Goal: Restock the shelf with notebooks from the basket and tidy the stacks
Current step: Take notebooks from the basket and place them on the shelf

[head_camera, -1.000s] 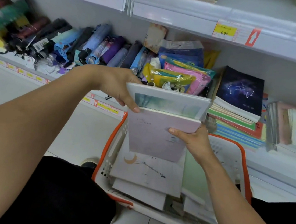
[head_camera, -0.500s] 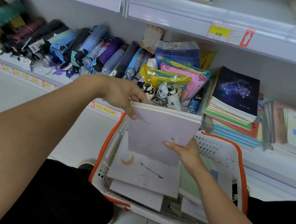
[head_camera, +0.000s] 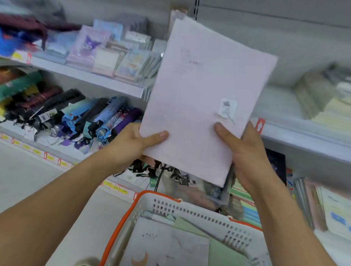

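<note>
In the head view, the left hand (head_camera: 133,144) and right hand (head_camera: 245,153) each clamp a lower corner of one pale pink notebook (head_camera: 199,100), raised upright above the basket (head_camera: 194,212) before the upper shelf (head_camera: 300,133); it will probably go best carried flat, edges squared to the stack (head_camera: 333,101) at that shelf's right end. I count two hands, one basket, one held notebook and at least two more in the basket; blurred shelf stacks defy counting.
</note>
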Motion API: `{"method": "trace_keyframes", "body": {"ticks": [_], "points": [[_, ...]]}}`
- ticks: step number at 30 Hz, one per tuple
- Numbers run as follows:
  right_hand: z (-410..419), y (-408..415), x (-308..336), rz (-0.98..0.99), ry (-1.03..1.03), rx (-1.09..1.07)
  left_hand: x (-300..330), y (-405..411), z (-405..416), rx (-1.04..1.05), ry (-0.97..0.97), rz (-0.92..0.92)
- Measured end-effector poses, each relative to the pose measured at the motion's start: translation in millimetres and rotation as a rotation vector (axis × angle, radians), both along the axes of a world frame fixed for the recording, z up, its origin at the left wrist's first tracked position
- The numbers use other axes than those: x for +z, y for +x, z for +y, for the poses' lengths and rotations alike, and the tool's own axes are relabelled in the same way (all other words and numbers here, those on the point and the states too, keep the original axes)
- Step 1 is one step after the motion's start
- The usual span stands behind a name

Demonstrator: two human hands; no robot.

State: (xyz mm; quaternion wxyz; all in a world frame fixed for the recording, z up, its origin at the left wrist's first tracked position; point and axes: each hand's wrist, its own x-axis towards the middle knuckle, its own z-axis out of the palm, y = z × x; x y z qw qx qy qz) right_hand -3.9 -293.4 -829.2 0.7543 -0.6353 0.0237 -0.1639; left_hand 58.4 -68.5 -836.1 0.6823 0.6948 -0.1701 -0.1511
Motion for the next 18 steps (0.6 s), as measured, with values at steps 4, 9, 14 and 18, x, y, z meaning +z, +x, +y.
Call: {"method": "trace_keyframes", "body": {"ticks": [4,9,14,18], "points": [[8.7,-4.3,12.7,0.089,-0.015,0.027,21.4,4.1,-10.7,0.092,-0.112,0.022],[8.2,30.4,59.9,0.114,0.219,-0.027,59.0,11.2,-11.0,0.077,-0.598,0.216],[-22.8,124.0,136.2,0.182,0.327,0.028,55.8,14.8,-6.3,0.12,-0.561,0.228],[-27.3,178.9,151.8,0.293,0.235,0.024,48.9,20.5,-1.2,0.185,-0.479,0.234]]}}
